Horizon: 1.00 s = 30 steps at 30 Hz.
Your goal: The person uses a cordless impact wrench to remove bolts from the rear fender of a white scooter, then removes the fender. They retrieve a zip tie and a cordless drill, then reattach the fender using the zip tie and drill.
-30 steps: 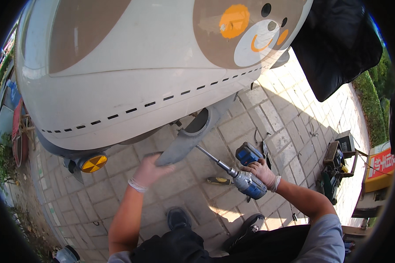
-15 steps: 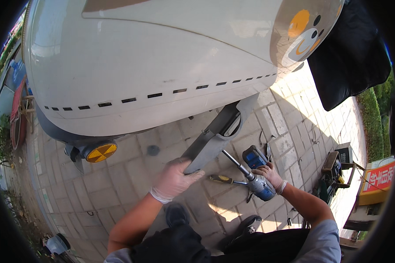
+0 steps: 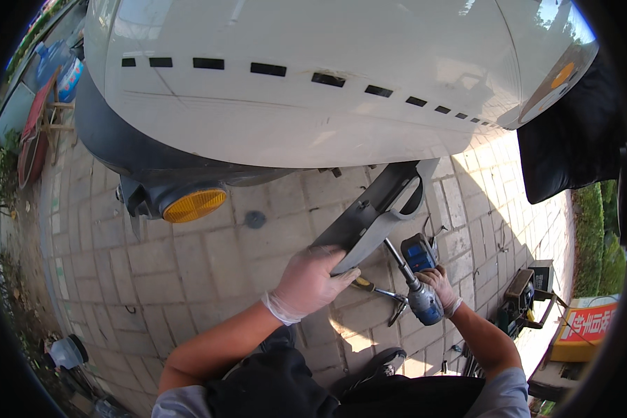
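Observation:
My left hand [image 3: 308,284], in a thin whitish glove, is closed around the near end of a grey molded plastic panel [image 3: 352,226]. The panel slants up and away, its far end reaching the underside of a white vehicle body [image 3: 306,115]. My right hand [image 3: 440,287], also gloved, grips a blue and grey cordless impact wrench [image 3: 423,305]. Its long socket extension [image 3: 400,262] points toward the panel's lower edge; whether they touch I cannot tell. On the paving below lies a yellow-handled hand tool [image 3: 364,284], partly hidden by my left hand and the panel.
A round orange reflector [image 3: 196,205] sits on the dark bumper at left. A black cover [image 3: 564,153] hangs at right, above a toolbox [image 3: 520,289] and a red and yellow sign [image 3: 586,324]. A red wheelbarrow [image 3: 33,150] and a blue water jug [image 3: 68,78] stand far left.
The head view has shifted, so the white body sits larger and the reflector farther right. Both hands, with the panel and the impact wrench, appear slightly farther right; both grips are the same.

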{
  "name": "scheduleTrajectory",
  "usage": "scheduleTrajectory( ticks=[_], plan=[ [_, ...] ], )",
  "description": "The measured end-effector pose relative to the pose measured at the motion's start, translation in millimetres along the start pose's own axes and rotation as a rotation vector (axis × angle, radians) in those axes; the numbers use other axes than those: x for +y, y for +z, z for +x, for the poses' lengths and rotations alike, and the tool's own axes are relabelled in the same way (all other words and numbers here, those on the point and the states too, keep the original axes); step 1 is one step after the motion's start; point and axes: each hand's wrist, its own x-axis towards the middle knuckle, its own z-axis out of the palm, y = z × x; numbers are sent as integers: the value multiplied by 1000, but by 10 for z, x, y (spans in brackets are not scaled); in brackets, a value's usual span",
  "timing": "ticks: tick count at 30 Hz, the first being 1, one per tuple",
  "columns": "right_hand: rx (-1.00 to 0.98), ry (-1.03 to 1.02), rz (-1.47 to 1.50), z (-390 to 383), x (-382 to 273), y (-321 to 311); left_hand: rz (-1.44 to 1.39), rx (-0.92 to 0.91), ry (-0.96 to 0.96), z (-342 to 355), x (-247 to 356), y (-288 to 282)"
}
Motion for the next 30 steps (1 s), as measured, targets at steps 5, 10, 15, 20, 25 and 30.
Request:
scheduleTrajectory(
  ticks=[5, 10, 15, 20, 25, 30],
  plan=[
    [-10, -9, -21, 37, -18, -5, -23, 30, 7, 39, -69, -26],
    [-14, -7, -30, 95, -14, 2, -144, 39, -8, 75, -183, -86],
    [-19, 24, 10, 169, -87, -19, -224, -79, -112, 141, -329, -284],
    [-23, 72, -30, 312, -217, 39, -341, -154, -247, 284, -426, -524],
    [3, 153, -22, 386, -377, 214, -333, -219, -195, 409, -471, -690],
    [-63, 196, 58, 324, -525, 388, -299, -229, -200, 436, -457, -686]
  ],
)
